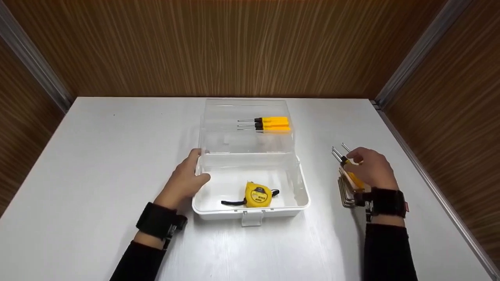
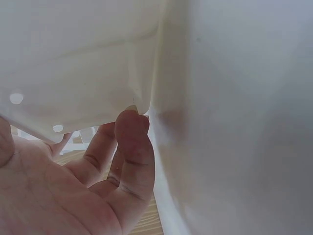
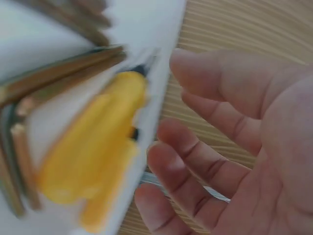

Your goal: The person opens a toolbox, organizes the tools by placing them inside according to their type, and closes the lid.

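I see left hand (image 1: 183, 181) at frame centre-left, fingers relaxed, resting against left wall of open white toolbox (image 1: 302, 195); nothing gripped; right hand (image 1: 371, 168) at right, fingers loosely spread over yellow-handled screwdrivers (image 1: 353, 177) and hex keys (image 1: 345, 195) lying on white table (image 1: 97, 156); wrist view blurred, hold not evident; tape measure (image 1: 258, 194) inside toolbox; more screwdrivers (image 1: 269, 124) behind clear lid (image 1: 218, 136), upper centre.

A white table (image 1: 97, 164) stands between wood-grain walls (image 1: 218, 43).
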